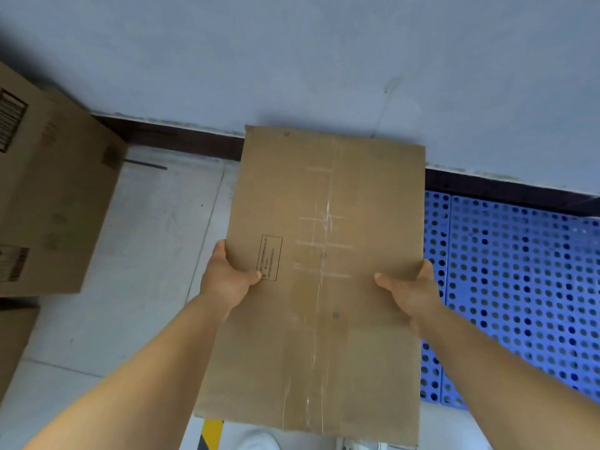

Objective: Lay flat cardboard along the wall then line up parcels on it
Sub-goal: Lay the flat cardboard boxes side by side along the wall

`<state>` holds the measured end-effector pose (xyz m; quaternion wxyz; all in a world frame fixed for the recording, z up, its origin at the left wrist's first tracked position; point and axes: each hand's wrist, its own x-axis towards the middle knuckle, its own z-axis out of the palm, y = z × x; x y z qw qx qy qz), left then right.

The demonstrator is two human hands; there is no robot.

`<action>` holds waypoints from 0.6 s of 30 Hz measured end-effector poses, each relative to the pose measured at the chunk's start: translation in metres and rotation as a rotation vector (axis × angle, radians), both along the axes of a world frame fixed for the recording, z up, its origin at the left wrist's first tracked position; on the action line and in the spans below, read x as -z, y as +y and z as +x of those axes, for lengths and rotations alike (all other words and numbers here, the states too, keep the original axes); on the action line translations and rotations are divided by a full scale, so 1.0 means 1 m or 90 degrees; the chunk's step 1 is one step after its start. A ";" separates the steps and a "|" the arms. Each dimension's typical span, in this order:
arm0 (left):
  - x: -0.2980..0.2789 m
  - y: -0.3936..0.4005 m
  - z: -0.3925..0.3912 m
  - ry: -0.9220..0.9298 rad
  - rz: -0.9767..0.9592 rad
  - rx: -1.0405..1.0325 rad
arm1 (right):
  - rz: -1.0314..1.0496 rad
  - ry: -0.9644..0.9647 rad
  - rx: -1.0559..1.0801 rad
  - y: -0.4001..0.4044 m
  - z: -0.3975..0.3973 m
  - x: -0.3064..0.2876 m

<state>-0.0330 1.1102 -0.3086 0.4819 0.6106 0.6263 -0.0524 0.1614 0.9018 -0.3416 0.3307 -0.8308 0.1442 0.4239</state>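
- In the head view we count one flat brown cardboard sheet (324,271), two bare hands, two brown cardboard boxes stacked at the left, and part of a third brown surface at the lower left edge that we cannot identify.
- We count one blue perforated plastic pallet (513,287), seemingly built of several joined panels, lying on the floor at the right against the dark skirting board (181,138).
- The upper stacked box (55,177) is closed, so we cannot tell what is in it; the lower stacked box (13,339) shows only a corner.
- The cardboard sheet is held up in the air in front of us, over the pale grey floor (152,241), with its far edge toward the grey-blue wall (292,60) and its right edge over the pallet.
- The sheet is a flattened carton with a long seam of clear tape down its middle, faint cross marks of old tape, a small printed rectangle near its left edge, and a few dark spots.
- Our left hand (227,280) is clamped on the sheet's left edge, thumb on top beside the printed rectangle.
- Our right hand (412,287) is clamped on the right edge, thumb laid across the top face.
- A strip of yellow and black floor tape (211,433) shows below the sheet's near edge.
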 end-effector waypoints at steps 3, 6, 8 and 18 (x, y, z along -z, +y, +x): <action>0.008 0.006 0.009 0.008 0.008 0.005 | -0.002 -0.004 0.002 0.006 0.006 0.008; 0.020 0.011 0.008 0.032 0.027 0.013 | -0.013 -0.016 -0.005 0.011 0.006 0.013; 0.024 0.011 0.007 0.051 0.035 0.025 | -0.028 -0.025 -0.021 0.015 0.003 0.011; -0.020 -0.019 0.026 0.115 0.095 0.100 | -0.062 -0.059 -0.088 0.017 -0.005 -0.038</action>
